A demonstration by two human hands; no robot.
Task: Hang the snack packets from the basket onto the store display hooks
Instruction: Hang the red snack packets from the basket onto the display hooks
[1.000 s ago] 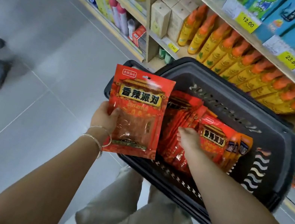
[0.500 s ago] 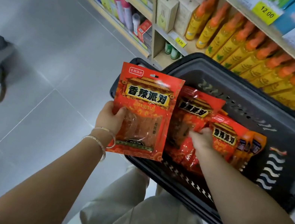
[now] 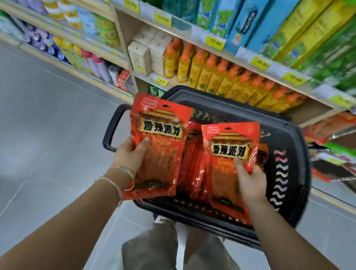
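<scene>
1. The store shelving (image 3: 233,56) with orange-capped bottles (image 3: 218,75) fills the background. A blurred display of hanging goods (image 3: 345,152) sits off to the right, and its hooks cannot be made out.
2. The black basket (image 3: 294,169) sits low in front of the person and still holds a stack of red packets (image 3: 191,161) standing on edge.
3. Two red snack packets are raised, labels facing the camera. The left packet (image 3: 158,148) is over the basket's left rim and the right packet (image 3: 227,148) is above the stack.
4. The left hand (image 3: 129,157) grasps the left packet's lower side with the thumb on the front. The right hand (image 3: 249,185) grasps the right packet the same way.
5. Each packet has a small hang hole (image 3: 165,105) at its top edge.
6. The step in hand seems to be lifting packets clear to carry them to the hooks. To do it well:
   - Keep each grip low so the top edge stays free.
   - Hold the packets upright and flat.
   - Turn to face the display before reaching.
   - Thread one hole at a time, because aiming both packets at once risks missing a hook.
</scene>
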